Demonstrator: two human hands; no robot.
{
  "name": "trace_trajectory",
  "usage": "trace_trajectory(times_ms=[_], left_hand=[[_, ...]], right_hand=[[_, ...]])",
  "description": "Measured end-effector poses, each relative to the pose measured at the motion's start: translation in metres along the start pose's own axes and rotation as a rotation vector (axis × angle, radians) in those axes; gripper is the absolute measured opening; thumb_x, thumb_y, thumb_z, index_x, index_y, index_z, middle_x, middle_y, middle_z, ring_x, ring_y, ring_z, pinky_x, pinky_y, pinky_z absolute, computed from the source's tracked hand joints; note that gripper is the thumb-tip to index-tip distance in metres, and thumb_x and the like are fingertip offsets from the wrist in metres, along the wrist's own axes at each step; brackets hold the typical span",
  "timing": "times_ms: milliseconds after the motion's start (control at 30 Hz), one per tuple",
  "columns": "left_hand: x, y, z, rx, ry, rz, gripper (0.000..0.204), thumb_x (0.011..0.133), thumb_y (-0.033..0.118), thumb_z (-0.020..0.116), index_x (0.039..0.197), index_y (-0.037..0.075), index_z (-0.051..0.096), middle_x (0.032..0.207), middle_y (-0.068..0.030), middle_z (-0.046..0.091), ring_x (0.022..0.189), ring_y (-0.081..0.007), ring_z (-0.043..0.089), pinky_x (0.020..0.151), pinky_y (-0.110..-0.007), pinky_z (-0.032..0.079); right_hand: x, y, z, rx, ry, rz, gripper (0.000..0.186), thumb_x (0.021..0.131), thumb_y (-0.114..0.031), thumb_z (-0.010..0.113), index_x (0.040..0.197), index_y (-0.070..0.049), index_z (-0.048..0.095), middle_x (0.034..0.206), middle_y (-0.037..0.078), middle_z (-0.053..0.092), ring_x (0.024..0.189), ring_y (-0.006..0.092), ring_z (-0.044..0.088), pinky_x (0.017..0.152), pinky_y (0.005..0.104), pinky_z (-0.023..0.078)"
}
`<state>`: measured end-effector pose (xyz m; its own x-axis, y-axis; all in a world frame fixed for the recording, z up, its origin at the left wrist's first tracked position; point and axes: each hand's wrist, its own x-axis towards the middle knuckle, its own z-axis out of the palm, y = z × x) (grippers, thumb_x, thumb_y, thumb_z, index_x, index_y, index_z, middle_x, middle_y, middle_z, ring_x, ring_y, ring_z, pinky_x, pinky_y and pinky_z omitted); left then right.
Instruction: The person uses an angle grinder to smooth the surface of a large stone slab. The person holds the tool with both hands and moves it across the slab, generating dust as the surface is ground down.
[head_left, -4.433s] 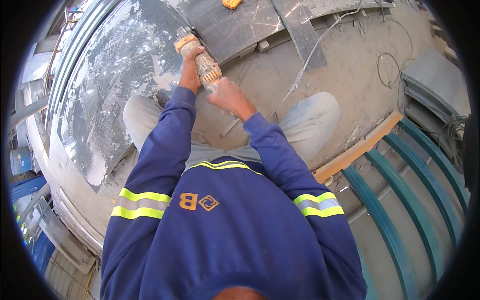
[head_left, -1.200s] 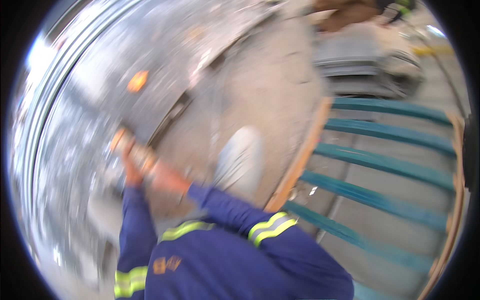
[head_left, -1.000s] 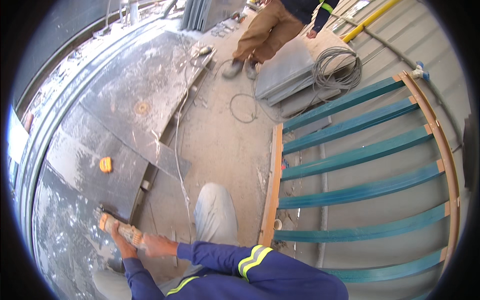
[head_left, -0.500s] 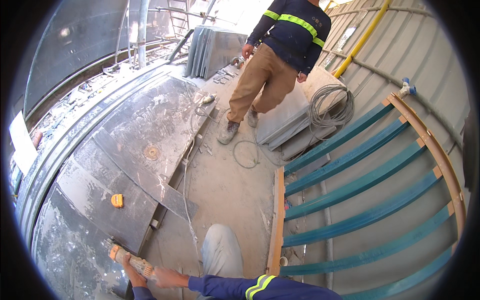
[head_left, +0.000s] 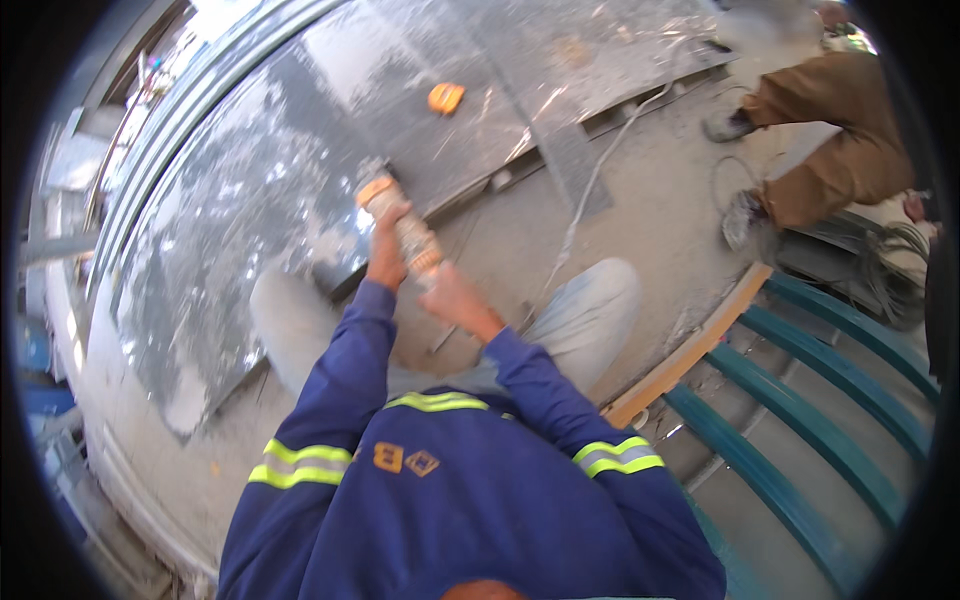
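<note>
A dusty orange angle grinder slants over the edge of the wet grey stone slabs, its metal head pointing away from me. My left hand is wrapped round the body behind the head. At the rear end my right hand is closed on the grinder, slightly smeared by motion; its fingertips are partly hidden. Whether the grinder's head touches the slab I cannot tell. An orange tape measure lies on the slabs farther off.
A pale cable crosses the dusty floor right of the slabs. A co-worker in brown trousers stands at the far right, near a coil of cable. Blue-green bars on a wooden frame stand at my right.
My view has swung down and left, bringing my torso and both knees into sight. The grinder stays in both hands. The co-worker and tape measure appear farther right in the picture.
</note>
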<state>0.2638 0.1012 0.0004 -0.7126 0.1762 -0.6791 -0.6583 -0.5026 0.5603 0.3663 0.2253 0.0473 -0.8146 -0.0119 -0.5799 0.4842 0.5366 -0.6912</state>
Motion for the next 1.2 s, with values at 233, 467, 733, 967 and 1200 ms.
trace_trajectory(times_ms=[233, 467, 733, 967, 1200], left_hand=[[-0.019, -0.007, 0.010, -0.002, 0.016, -0.007, 0.031, 0.082, 0.030, 0.069, 0.097, 0.006, 0.056, 0.076, -0.0120, 0.062, 0.063, -0.0274, 0.067, 0.060, -0.043, 0.060], [-0.003, 0.011, 0.011, 0.069, 0.009, 0.011, 0.035, 0.082, 0.032, 0.069, 0.102, 0.007, 0.057, 0.081, -0.0113, 0.062, 0.067, -0.0270, 0.067, 0.063, -0.043, 0.059], [-0.018, -0.038, 0.017, -0.060, -0.119, -0.024, 0.030, 0.084, 0.041, 0.066, 0.095, 0.013, 0.058, 0.076, -0.0036, 0.061, 0.066, -0.0203, 0.062, 0.064, -0.037, 0.055], [0.017, -0.020, -0.006, -0.027, -0.088, 0.032, 0.037, 0.083, 0.047, 0.065, 0.100, 0.015, 0.057, 0.082, -0.0042, 0.060, 0.070, -0.0224, 0.062, 0.066, -0.038, 0.055], [0.026, -0.029, 0.035, 0.001, -0.175, 0.006, 0.040, 0.083, 0.048, 0.066, 0.104, 0.014, 0.058, 0.087, -0.0044, 0.061, 0.075, -0.0222, 0.062, 0.070, -0.039, 0.055]], right_hand=[[-0.024, -0.004, -0.018, -0.076, -0.008, -0.004, 0.051, 0.075, -0.023, 0.071, 0.106, 0.014, 0.056, 0.092, 0.036, 0.068, 0.088, 0.0470, 0.070, 0.078, 0.0490, 0.056], [0.002, -0.003, -0.007, -0.033, 0.011, -0.028, 0.049, 0.074, -0.024, 0.073, 0.105, 0.012, 0.060, 0.089, 0.032, 0.069, 0.086, 0.0458, 0.070, 0.075, 0.0473, 0.057], [-0.030, 0.033, 0.000, 0.073, 0.121, -0.262, 0.026, 0.074, -0.009, 0.058, 0.095, 0.005, 0.065, 0.087, 0.028, 0.067, 0.080, 0.0430, 0.067, 0.068, 0.0512, 0.052], [0.014, 0.019, -0.098, 0.193, 0.627, -0.207, 0.027, 0.074, -0.021, 0.066, 0.090, 0.000, 0.067, 0.081, 0.023, 0.067, 0.078, 0.0420, 0.067, 0.069, 0.0502, 0.053], [-0.151, -0.143, -0.499, 0.166, 1.508, -0.500, 0.026, 0.073, -0.021, 0.066, 0.089, 0.000, 0.068, 0.081, 0.024, 0.068, 0.079, 0.0418, 0.068, 0.068, 0.0496, 0.053]])
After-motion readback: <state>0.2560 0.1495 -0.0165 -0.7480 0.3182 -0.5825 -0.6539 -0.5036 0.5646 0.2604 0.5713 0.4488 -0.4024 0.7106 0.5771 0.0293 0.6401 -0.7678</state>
